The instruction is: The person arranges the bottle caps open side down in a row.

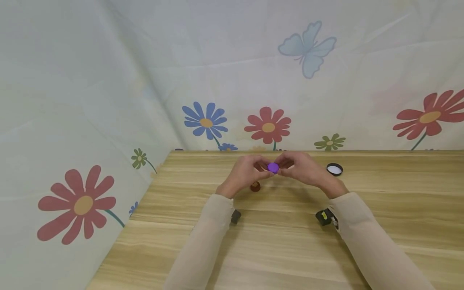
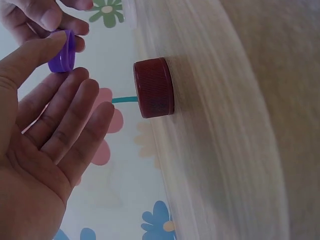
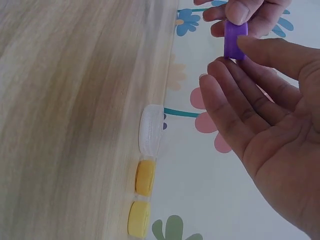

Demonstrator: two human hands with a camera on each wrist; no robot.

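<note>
A small purple bottle cap (image 1: 273, 168) is held up between both hands over the wooden table. My left hand (image 1: 246, 173) pinches one side of it between thumb and fingers; my right hand (image 1: 302, 169) pinches the opposite side. In the left wrist view the purple cap (image 2: 63, 52) shows its raised rim, and the left hand's other fingers extend loosely below it. The right wrist view shows the cap's smooth side. Below the left hand, a dark red ribbed bottle cap (image 2: 154, 87) sits on the table.
Right of the right hand lies a black-rimmed lid (image 1: 334, 169) with a white inside. Along the table stand a clear ribbed cap (image 3: 151, 131), an orange-yellow cap (image 3: 145, 177) and a yellow cap (image 3: 139, 219). A flower-printed curtain (image 1: 239, 76) hangs behind the table's far edge.
</note>
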